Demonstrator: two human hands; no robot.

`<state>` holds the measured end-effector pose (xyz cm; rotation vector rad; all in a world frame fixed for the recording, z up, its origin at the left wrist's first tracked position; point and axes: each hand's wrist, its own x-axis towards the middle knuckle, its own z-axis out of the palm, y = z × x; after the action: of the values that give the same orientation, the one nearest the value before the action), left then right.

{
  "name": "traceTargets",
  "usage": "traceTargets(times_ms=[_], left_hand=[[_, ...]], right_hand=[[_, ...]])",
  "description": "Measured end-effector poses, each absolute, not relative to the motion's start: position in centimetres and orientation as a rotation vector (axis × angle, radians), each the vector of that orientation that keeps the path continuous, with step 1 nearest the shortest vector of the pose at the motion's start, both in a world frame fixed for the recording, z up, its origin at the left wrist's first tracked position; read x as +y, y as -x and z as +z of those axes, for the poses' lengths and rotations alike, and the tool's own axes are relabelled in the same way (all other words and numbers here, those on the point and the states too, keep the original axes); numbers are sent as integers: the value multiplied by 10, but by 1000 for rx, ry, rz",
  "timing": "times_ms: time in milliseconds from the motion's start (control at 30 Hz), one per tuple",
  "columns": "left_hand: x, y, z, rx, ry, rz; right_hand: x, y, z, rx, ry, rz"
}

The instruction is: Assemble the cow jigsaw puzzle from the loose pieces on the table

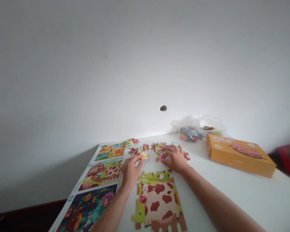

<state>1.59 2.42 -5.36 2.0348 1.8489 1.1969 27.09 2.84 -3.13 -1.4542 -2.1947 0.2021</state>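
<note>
A partly joined cow puzzle [158,201] lies on the white table [232,193] in front of me. Beyond it are several loose puzzle pieces [159,147]. My left hand [130,170] pinches a small pale piece [144,155] at its fingertips. My right hand [176,159] rests palm down among the loose pieces, its fingers curled onto a pinkish piece [160,157]; whether it grips that piece I cannot tell.
A picture sheet [99,180] with three printed scenes lies along the table's left edge. An orange puzzle box [240,154] sits at the right, with a clear bag of pieces [195,130] behind it against the white wall.
</note>
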Motion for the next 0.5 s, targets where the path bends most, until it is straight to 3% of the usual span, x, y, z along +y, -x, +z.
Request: traceTargets(times_ms=[267,500], left_hand=[[21,-20,-48,1912,-2001,1146],[20,-21,-45,1925,-1987,1122]], right_hand=[[26,-269,-34,-2380,1278,219],[29,-272,-33,-2277,1403,174]])
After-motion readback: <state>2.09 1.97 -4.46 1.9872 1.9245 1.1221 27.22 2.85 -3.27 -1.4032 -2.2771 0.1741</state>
